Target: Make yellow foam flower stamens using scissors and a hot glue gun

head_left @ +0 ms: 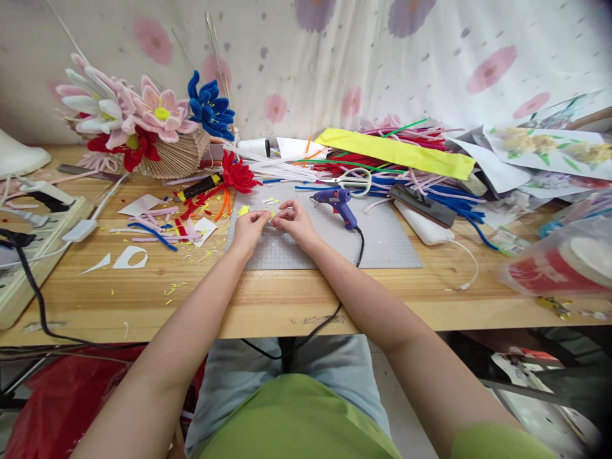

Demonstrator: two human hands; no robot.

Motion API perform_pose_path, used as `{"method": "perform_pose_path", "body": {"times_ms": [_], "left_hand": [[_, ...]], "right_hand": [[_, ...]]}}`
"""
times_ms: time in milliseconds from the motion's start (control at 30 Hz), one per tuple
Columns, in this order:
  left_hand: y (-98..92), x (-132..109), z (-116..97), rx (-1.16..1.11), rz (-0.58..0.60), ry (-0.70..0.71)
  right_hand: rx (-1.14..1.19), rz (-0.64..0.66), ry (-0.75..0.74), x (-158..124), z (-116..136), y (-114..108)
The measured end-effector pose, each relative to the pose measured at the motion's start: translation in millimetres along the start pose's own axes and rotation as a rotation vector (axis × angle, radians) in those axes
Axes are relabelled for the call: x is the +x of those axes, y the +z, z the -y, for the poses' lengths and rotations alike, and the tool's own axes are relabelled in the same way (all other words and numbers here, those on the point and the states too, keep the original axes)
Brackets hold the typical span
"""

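My left hand (249, 232) and my right hand (295, 224) meet over the grey cutting mat (382, 248). Their fingertips are pinched close together around a small yellow piece (272, 215), too small to make out its material. Another yellow scrap (243, 210) lies on the mat just behind my left hand. To the right of my right hand, a purple hot glue gun (338, 203) rests on the mat, its black cable running off the table's front edge. Behind it are white-handled scissors (357, 181). A red fuzzy flower (238, 173) is beyond my left hand.
Pipe-cleaner flowers (160, 113) stand at the back left, near a power strip (43, 255). Bundled pipe cleaners (287, 169) and a yellow sheet (396, 153) lie at the back. A dark phone-like object (423, 205) and a bagged cup (564, 258) are on the right. Scraps litter the left.
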State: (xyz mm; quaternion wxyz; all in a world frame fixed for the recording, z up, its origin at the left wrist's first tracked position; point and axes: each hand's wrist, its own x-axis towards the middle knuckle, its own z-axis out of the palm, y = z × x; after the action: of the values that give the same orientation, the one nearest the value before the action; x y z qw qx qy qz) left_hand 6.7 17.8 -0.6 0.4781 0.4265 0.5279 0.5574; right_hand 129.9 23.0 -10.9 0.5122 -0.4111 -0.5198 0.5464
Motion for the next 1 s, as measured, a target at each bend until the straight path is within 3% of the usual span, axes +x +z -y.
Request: {"method": "perform_pose_path", "body": {"times_ms": [267,600,1000], "left_hand": [[1.0,0.6,3.8,0.137,0.012,0.068],[0.6,0.3,4.4,0.278,-0.021,0.097],[2.8,1.8,6.7,-0.025,-0.039,-0.015]], "right_hand": [[-0.113,-0.126,-0.04,1.2,-2.1,0.4],[-0.143,-0.144,-0.138,4.1,-8.9,-0.8],[0.022,-0.061,-0.044,1.6,0.8,0.9]]}}
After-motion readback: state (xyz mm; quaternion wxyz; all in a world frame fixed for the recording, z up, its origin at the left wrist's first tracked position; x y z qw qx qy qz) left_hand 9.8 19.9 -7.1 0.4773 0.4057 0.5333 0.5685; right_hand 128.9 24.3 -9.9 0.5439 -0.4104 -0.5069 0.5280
